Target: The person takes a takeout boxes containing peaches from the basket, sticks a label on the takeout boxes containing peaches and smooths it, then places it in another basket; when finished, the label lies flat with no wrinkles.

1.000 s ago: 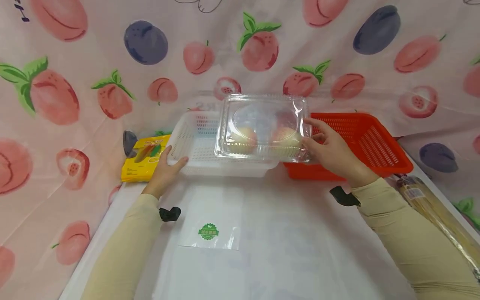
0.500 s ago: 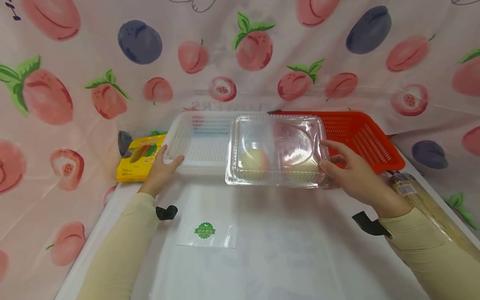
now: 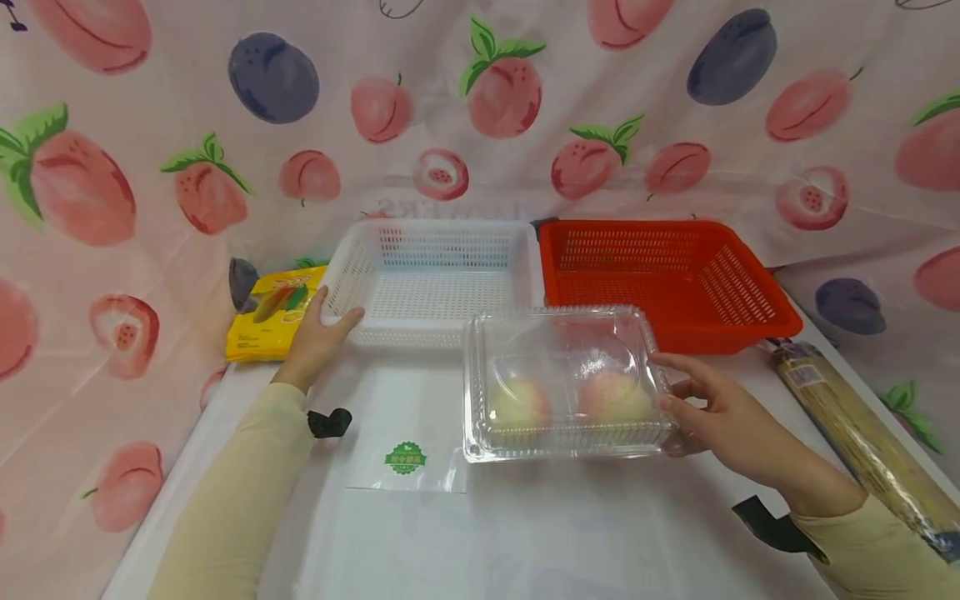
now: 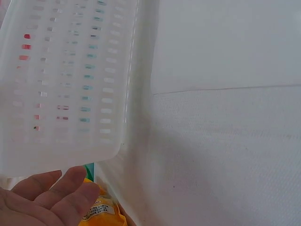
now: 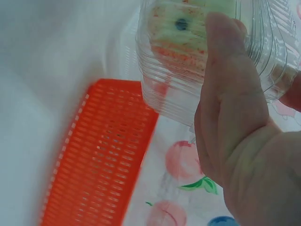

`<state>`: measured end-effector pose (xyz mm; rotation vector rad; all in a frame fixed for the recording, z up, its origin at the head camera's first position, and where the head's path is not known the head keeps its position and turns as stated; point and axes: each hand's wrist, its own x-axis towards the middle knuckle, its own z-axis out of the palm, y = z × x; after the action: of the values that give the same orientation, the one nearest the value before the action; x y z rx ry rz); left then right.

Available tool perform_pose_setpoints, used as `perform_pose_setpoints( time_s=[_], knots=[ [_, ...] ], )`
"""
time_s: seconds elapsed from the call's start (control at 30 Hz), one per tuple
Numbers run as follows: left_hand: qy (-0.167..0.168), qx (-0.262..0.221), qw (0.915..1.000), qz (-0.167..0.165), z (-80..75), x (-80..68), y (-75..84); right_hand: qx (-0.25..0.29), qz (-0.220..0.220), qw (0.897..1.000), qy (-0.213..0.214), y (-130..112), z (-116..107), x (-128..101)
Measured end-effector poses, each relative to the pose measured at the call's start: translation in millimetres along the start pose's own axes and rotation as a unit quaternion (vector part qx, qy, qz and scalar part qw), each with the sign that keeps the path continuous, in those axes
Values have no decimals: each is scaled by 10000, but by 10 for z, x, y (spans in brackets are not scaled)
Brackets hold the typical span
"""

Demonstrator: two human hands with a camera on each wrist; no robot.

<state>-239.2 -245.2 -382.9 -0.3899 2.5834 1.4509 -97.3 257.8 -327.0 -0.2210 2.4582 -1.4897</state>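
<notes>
A clear plastic clamshell box [image 3: 566,387] holds two red-and-yellow round fruits that look like apples [image 3: 611,398]. My right hand [image 3: 723,417] grips the box by its right end, in front of the red basket. The right wrist view shows one of the apples [image 5: 176,44] through the ribbed plastic, with fingers over the box's side. My left hand [image 3: 315,337] touches the front left corner of the white perforated basket [image 3: 442,329], thumb and fingers spread. In the left wrist view its relaxed fingers [image 4: 75,197] lie beside the basket's end wall [image 4: 61,157].
A red perforated basket [image 3: 675,340] stands right of the white one. A yellow packet [image 3: 258,337] lies at the left. A flat bag with a green badge [image 3: 405,458] lies in front. Further right is a long clear pack of thin sticks or noodles [image 3: 862,433]. Fruit-printed cloth [image 3: 442,100] hangs behind.
My right hand has brought the clear box down and toward me, slightly rightward, away from above the baskets. My left hand has stayed at the white basket's corner.
</notes>
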Motion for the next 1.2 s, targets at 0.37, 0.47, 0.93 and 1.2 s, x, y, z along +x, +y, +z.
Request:
perform_pose_setpoints(
  time_s=[0.37, 0.47, 0.93, 1.2],
  knots=[
    [140, 162, 9997, 106, -1, -16, 29, 206, 674, 9973, -192, 265, 100, -103],
    [136, 141, 9998, 75, 0, -18, 33, 227, 709, 9970, -226, 332, 88, -92],
    [21, 61, 10000, 57, -4, -32, 16, 199, 845, 9959, -254, 565, -73, 87],
    [-48, 95, 9999, -47, -5, -50, 51, 75, 847, 9960, -286, 606, -133, 167]
  ],
)
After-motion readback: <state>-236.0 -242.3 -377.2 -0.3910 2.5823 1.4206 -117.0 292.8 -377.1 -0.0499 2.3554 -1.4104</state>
